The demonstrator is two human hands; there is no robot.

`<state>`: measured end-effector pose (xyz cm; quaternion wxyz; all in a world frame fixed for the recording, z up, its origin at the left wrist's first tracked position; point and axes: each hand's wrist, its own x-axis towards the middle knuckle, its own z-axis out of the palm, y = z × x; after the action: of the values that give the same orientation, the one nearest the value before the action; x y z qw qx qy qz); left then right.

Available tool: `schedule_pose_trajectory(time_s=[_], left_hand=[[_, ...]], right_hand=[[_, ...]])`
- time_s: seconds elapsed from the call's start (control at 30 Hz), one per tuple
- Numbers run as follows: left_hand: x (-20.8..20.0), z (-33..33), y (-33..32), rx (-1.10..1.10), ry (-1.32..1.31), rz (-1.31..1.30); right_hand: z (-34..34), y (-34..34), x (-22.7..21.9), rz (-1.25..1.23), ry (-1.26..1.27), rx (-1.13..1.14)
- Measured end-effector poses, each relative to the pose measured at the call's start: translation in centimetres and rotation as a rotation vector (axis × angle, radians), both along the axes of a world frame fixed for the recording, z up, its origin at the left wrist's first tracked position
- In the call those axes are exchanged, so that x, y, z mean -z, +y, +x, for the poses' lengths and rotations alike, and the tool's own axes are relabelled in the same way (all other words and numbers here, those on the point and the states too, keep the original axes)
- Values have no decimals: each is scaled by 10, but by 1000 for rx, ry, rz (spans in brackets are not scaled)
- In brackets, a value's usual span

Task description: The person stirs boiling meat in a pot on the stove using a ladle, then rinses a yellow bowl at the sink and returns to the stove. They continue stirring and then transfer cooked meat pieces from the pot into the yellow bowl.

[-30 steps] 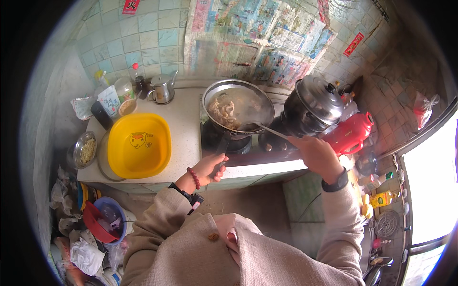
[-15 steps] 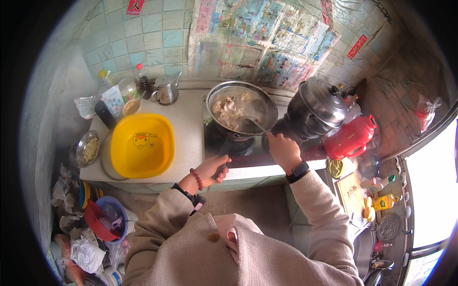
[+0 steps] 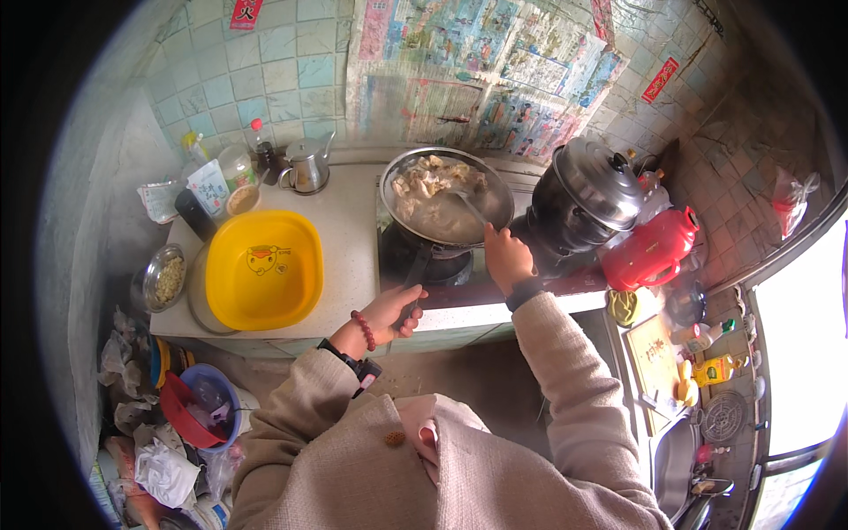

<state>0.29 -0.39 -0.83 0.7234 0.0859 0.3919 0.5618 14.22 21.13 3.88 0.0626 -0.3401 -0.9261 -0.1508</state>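
A wok stands on the stove with pale chunks of meat in cloudy liquid. The meat lies mostly against the far side of the wok. My left hand is closed round the wok's dark handle, which points toward me. My right hand grips the handle of a metal spatula at the wok's near right rim. The spatula's head dips into the liquid, so its exact shape is partly hidden.
Left of the stove sits a yellow basin, beside a metal bowl of pale pieces. A steel kettle stands behind. Close on the right are a large lidded pot and a red thermos. A cutting board lies farther right.
My right hand has shifted slightly left and toward the wok with the spatula. The meat has moved to the far side, leaving more liquid showing nearer me. My left hand stays put.
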Motion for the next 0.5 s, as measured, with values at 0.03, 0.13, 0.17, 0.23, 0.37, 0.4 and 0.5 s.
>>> schedule_pose_trajectory(time_s=[0.03,0.13,0.17,0.23,0.37,0.4,0.5], left_hand=[[0,0,0,-2,2,-4],[1,2,0,-6,5,-3],[0,2,0,-6,7,0],[-1,1,0,-1,5,-8],[0,1,0,-17,5,-30],[0,1,0,-8,10,-14],[0,1,0,4,19,-13]], right_hand=[[-1,2,-1,-16,1,14],[4,12,-13,-116,-8,0],[9,15,-21,-161,-19,-7],[18,17,-33,-240,74,-25],[32,31,-56,-288,216,-12],[32,37,-58,-296,257,-16],[23,57,-54,-218,368,-85]])
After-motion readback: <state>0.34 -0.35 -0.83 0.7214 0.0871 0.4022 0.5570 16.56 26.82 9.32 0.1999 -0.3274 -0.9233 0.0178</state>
